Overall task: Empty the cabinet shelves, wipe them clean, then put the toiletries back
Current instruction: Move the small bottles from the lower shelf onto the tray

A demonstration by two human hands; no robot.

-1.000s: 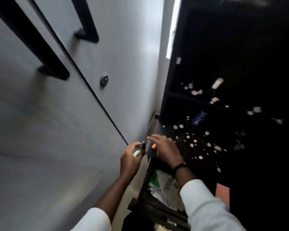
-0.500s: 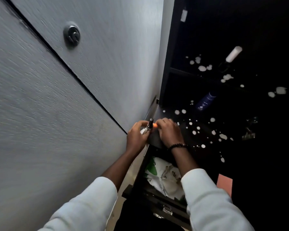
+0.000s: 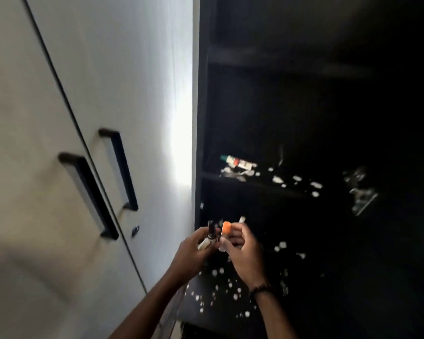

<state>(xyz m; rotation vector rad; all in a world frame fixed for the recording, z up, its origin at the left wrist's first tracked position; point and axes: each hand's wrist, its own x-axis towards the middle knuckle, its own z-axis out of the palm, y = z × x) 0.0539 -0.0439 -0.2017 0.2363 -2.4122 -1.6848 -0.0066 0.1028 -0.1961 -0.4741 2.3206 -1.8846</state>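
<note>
Both hands had risen from the lower shelf's front edge, the left hand (image 3: 194, 253) gripping a dark-capped bottle (image 3: 209, 237) and the right hand (image 3: 242, 255) pinching an orange-capped vial (image 3: 224, 234), suggesting emptying continued.

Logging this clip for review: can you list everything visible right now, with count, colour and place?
cabinet: one, black, open, right half of view; several shelves
tube: one, white with a green cap, lying on the middle shelf
white specks: many, scattered over the middle and lower shelves
clear object: one, glassy, right side of the cabinet; too dark to identify
closet doors: two, pale grey, closed, left of the cabinet
door handles: two, black bars, one per door
small bottle: one, dark cap, pale body, in the left hand
orange-capped bottle: one, clear body, in the right hand
wristband: one, dark, right wrist
left hand: grips the small bottle
right hand: grips the orange-capped bottle
</note>
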